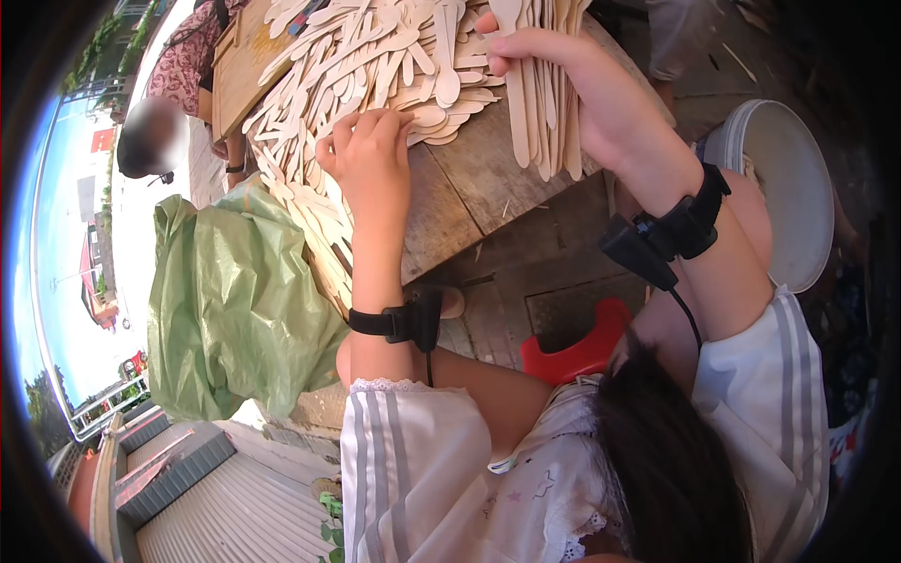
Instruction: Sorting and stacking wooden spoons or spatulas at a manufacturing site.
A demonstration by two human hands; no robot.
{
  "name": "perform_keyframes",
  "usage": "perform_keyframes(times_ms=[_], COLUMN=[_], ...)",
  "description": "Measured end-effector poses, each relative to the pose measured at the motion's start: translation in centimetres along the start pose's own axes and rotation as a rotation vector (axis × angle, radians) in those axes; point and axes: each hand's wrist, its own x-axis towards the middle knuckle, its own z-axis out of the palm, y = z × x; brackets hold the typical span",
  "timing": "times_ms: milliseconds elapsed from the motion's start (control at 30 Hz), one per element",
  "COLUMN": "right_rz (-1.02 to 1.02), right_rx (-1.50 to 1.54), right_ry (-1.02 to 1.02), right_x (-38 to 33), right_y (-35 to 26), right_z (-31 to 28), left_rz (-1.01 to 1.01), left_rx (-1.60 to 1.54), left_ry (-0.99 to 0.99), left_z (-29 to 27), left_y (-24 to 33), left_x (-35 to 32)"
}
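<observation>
A large heap of flat wooden spoons [375, 56] covers the far part of the wooden table [436, 202]. My right hand [587, 84] is closed around a bundle of wooden spoons [542, 103], their handles pointing down toward me over the table's right part. My left hand [371, 150] rests at the near edge of the heap with its fingers curled down. A spoon lies right beside its fingertips; whether anything is pinched between them is hidden.
A green plastic sack [230, 300] hangs at the table's left side, with more spoons beside it. A white bucket [784, 192] stands at the right, a red stool [577, 342] below the table. Another person [192, 47] bends over at the far left beside a wooden board [249, 70].
</observation>
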Motion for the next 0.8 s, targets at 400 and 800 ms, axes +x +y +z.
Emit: perform_keyframes(times_ms=[400, 800], right_rz=[0.09, 0.339], right_rx=[-0.367, -0.426], right_ry=[-0.28, -0.462], right_x=[-1.9, -2.6], right_y=[1.9, 5.0], right_z=[2.5, 3.3], left_rz=[-0.439, -0.43], left_rx=[-1.638, -1.59], left_ry=[0.231, 0.194], left_z=[-5.7, -6.6], left_y=[0.7, 0.5], left_x=[-1.7, -2.2])
